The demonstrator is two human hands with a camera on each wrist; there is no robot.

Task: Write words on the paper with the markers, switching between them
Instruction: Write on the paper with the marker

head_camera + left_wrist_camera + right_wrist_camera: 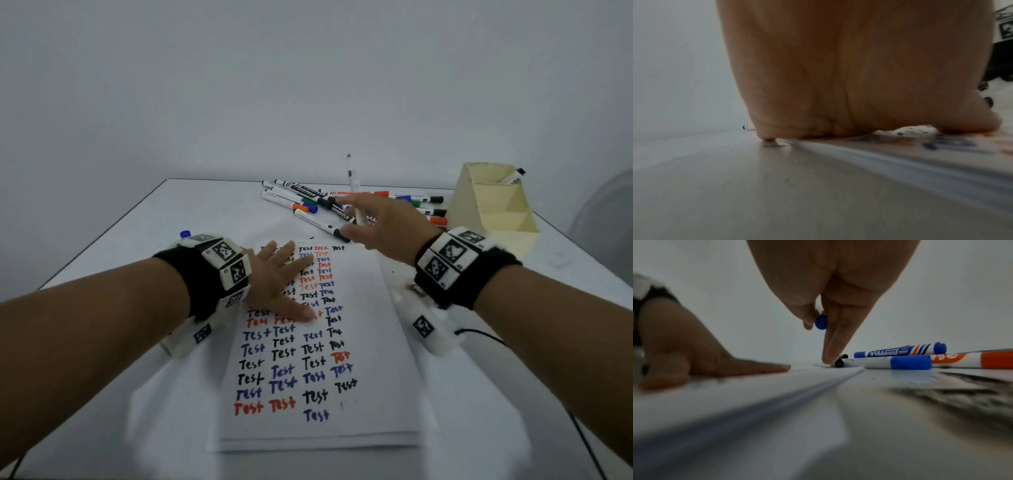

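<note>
Two hands work over a white table (102,240): the left hand (277,277) lies flat with fingers spread, pressing the upper part of the paper (363,342), which lies mid-table covered in rows of "Test" in black, blue and red. The right hand (380,219) hovers beyond the paper's far edge, over the loose markers (301,202), pinching a white marker with a blue end (820,322) between thumb and fingers while the other fingers point down. A cream holder (493,205) stands to the right of the markers.
</note>
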